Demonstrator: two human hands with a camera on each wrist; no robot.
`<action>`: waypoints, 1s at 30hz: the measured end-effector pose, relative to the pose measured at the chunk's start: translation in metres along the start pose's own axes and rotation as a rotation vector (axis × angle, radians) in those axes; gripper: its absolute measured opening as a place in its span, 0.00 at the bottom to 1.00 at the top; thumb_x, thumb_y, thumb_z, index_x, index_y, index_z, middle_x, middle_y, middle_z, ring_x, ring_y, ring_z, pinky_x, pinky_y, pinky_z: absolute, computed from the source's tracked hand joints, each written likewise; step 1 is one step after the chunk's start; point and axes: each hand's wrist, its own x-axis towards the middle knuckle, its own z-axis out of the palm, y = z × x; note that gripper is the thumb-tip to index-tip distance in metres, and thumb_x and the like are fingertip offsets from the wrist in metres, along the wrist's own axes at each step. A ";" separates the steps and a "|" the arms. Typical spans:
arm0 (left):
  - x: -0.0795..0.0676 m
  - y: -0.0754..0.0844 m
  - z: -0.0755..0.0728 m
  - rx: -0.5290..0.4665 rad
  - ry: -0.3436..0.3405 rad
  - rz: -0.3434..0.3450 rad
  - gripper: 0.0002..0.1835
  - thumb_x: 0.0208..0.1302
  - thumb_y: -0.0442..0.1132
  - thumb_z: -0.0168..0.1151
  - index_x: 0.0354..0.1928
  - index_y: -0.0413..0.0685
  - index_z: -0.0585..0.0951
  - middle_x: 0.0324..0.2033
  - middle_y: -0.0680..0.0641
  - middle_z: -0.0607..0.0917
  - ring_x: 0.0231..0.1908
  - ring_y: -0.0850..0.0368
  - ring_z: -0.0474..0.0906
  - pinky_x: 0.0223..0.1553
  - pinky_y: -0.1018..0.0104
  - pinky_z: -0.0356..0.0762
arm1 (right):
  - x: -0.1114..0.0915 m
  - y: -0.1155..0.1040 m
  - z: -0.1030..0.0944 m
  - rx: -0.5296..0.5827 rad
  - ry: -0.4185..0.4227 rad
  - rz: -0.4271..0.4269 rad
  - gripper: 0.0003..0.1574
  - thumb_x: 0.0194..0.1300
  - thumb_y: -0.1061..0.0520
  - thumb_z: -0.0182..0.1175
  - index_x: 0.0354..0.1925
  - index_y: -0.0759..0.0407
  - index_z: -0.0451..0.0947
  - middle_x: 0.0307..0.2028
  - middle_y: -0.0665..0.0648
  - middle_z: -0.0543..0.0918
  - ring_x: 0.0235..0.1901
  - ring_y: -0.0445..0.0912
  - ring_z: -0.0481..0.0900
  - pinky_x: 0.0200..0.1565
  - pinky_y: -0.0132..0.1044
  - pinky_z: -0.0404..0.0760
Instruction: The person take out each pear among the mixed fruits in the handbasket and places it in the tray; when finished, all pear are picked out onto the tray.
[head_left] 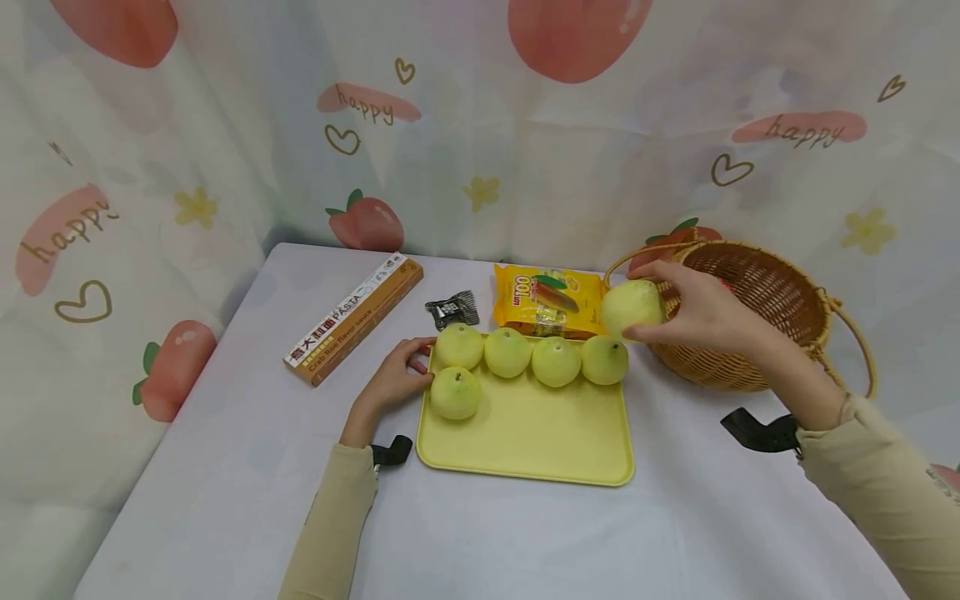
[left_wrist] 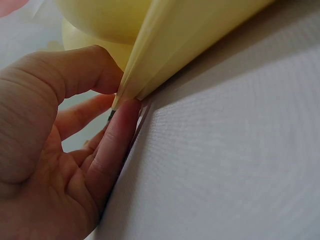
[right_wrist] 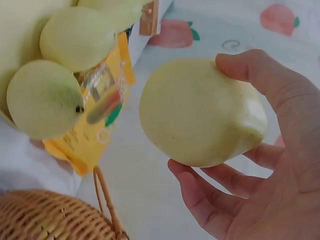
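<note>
My right hand (head_left: pixel 708 308) holds a pale yellow-green pear (head_left: pixel 632 309) in the air between the tray's back right corner and the basket. In the right wrist view, thumb and fingers grip opposite sides of this pear (right_wrist: pixel 200 112). At the tray's left edge, my left hand (head_left: pixel 397 372) pinches the rim of the yellow tray (head_left: pixel 540 433); the left wrist view shows thumb and fingertips at the tray edge (left_wrist: pixel 165 55). Several pears stand in a row along the tray's back, and one more pear (head_left: pixel 455 392) sits in front of the leftmost.
A wicker basket (head_left: pixel 708 358) with looped handles stands at the right, a bit of red inside. Behind the tray lie a yellow snack bag (head_left: pixel 551 300) and a small black packet (head_left: pixel 453 310). A pasta box (head_left: pixel 356 317) lies at left. A printed curtain (head_left: pixel 480 133) hangs behind.
</note>
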 end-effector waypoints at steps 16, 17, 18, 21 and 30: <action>0.000 0.001 0.000 0.008 0.008 0.013 0.36 0.53 0.30 0.64 0.68 0.47 0.72 0.53 0.41 0.75 0.40 0.52 0.77 0.43 0.61 0.73 | 0.014 -0.023 0.036 0.076 -0.062 -0.144 0.42 0.49 0.48 0.77 0.60 0.61 0.74 0.51 0.56 0.79 0.46 0.52 0.78 0.43 0.47 0.77; 0.000 0.001 0.000 0.007 0.008 0.014 0.36 0.53 0.30 0.64 0.68 0.47 0.72 0.53 0.41 0.75 0.40 0.52 0.77 0.43 0.61 0.73 | 0.015 -0.024 0.037 0.068 -0.064 -0.148 0.42 0.49 0.48 0.77 0.60 0.61 0.74 0.51 0.57 0.79 0.46 0.52 0.78 0.42 0.46 0.78; 0.000 0.002 -0.001 0.006 0.008 0.015 0.36 0.53 0.30 0.64 0.68 0.47 0.72 0.53 0.41 0.75 0.40 0.52 0.77 0.43 0.61 0.73 | 0.016 -0.026 0.039 0.064 -0.067 -0.152 0.42 0.49 0.48 0.77 0.60 0.61 0.74 0.51 0.57 0.79 0.46 0.53 0.78 0.43 0.47 0.78; 0.000 0.003 -0.001 0.002 0.009 0.019 0.36 0.53 0.30 0.65 0.68 0.46 0.72 0.53 0.41 0.75 0.40 0.51 0.77 0.44 0.60 0.73 | 0.019 -0.031 0.046 0.048 -0.092 -0.158 0.43 0.49 0.47 0.76 0.60 0.61 0.74 0.53 0.58 0.80 0.47 0.53 0.78 0.44 0.48 0.79; -0.002 0.001 -0.001 -0.002 0.001 0.033 0.35 0.54 0.30 0.64 0.68 0.43 0.71 0.52 0.39 0.75 0.40 0.51 0.77 0.44 0.61 0.73 | 0.022 -0.046 0.070 0.051 -0.142 -0.202 0.44 0.47 0.45 0.77 0.61 0.58 0.74 0.56 0.56 0.79 0.47 0.50 0.78 0.48 0.48 0.79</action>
